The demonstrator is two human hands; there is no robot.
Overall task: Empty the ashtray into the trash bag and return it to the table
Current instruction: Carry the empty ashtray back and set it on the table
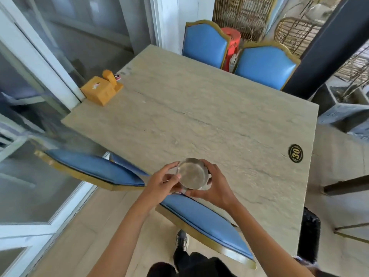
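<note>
A round metal ashtray is held over the near edge of the beige stone table. Its inside looks bare and shiny. My left hand grips its left side, fingers over the rim and thumb underneath. My right hand wraps its right and lower side. Whether the ashtray touches the tabletop or hovers just above it, I cannot tell. A black trash bag stands on the floor at the table's near right corner.
An orange tissue box sits at the table's far left corner. A black "30" number badge is stuck near the right edge. Blue padded chairs are tucked in on the near and far sides. Glass doors stand on the left.
</note>
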